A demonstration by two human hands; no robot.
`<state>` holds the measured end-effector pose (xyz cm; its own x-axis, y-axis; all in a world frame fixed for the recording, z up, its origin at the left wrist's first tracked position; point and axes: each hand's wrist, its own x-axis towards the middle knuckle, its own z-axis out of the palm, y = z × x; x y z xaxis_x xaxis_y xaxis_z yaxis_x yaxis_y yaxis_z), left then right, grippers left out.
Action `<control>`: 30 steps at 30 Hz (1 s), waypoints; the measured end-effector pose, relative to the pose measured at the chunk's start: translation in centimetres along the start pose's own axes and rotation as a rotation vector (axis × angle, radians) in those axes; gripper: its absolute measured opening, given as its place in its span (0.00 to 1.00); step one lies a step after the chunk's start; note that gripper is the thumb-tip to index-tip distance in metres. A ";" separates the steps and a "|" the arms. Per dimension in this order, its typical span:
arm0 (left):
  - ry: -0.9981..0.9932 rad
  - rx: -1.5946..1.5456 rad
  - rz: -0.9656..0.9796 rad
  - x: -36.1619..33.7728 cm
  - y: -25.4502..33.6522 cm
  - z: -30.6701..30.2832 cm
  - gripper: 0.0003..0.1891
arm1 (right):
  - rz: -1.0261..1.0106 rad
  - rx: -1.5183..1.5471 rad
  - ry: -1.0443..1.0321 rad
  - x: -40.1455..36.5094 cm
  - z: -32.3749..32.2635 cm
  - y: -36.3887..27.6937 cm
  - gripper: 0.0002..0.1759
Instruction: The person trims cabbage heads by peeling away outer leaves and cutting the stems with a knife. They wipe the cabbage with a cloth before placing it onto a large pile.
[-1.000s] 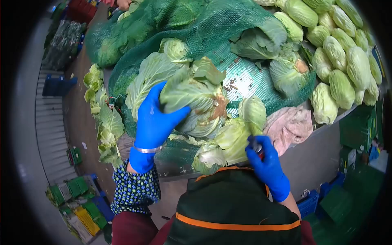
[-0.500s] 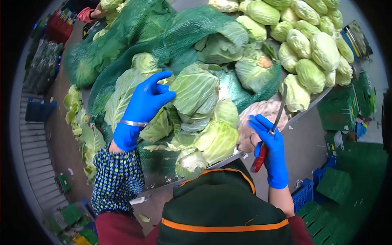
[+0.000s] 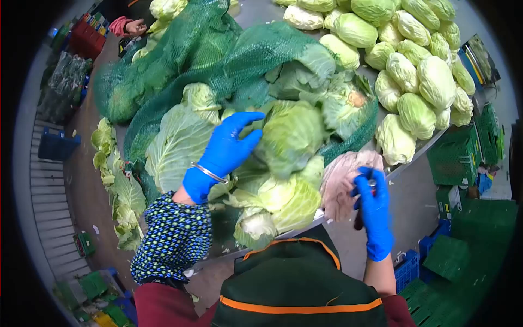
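My left hand (image 3: 231,146), in a blue glove, has its fingers apart at the left side of a leafy green cabbage (image 3: 291,136), which is blurred by motion. Closed round a knife with a red handle (image 3: 358,219) is my right hand (image 3: 374,199), also gloved in blue; the blade is hard to make out. A pinkish cloth (image 3: 343,184) lies on the table edge beside that hand. Loose pale leaves (image 3: 291,201) and a cut cabbage (image 3: 256,224) sit nearest to my apron. Behind, another cabbage with a brown stem end (image 3: 348,103) rests against green netting (image 3: 261,49).
Trimmed cabbages (image 3: 419,114) are piled at the back right. Outer leaves (image 3: 124,201) hang along the left edge. Another person's hand (image 3: 135,27) shows at the top left. Green crates (image 3: 452,158) stand at the right, and a blue crate (image 3: 406,271) at the lower right.
My left hand has moved right and down in the view. The cabbage beside it has shifted right and turned. My right hand has turned, and the knife blade no longer shows clearly.
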<state>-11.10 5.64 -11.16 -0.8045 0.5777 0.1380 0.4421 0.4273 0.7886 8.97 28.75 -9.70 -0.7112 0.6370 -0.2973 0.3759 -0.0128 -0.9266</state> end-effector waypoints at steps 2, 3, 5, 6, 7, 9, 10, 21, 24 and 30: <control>0.011 -0.011 0.009 2.3 -0.3 1.5 0.17 | -0.084 0.029 -0.196 1.4 2.1 -0.2 0.16; 0.050 0.124 0.079 3.7 -1.2 2.2 0.19 | -0.231 0.031 -0.195 2.6 3.7 0.3 0.18; 0.082 0.265 0.140 5.7 -2.7 4.3 0.21 | -0.822 -0.292 0.053 6.1 7.3 -1.7 0.21; -0.128 0.148 -0.126 6.5 -3.4 5.4 0.23 | -0.820 -0.285 0.047 8.1 7.9 -1.8 0.21; -0.334 0.029 -0.389 7.4 -2.4 5.7 0.26 | -0.734 -0.407 0.086 10.2 8.4 -1.6 0.20; -0.403 0.316 -0.065 5.0 1.4 6.3 0.26 | -0.604 -0.460 0.087 13.0 7.5 -0.8 0.17; -0.278 0.338 0.107 2.7 2.1 7.1 0.23 | -0.556 -0.397 0.042 14.3 5.9 0.0 0.15; 0.179 0.068 -0.121 -9.7 2.4 4.6 0.18 | -0.362 -0.066 -0.117 8.7 6.5 -6.7 0.11; 0.299 -0.244 -0.424 -12.2 2.2 -0.1 0.20 | -0.416 -0.020 -0.319 7.2 9.7 -12.0 0.11; 0.469 -0.318 -0.501 -22.2 6.8 -4.4 0.19 | -0.282 0.265 -0.685 3.5 13.6 -15.8 0.11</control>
<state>7.98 -7.33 -6.25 -0.9950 -0.0198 -0.0979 -0.0993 0.2983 0.9493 -7.53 20.64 0.74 -0.9989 0.0275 -0.0387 0.0338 -0.1601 -0.9865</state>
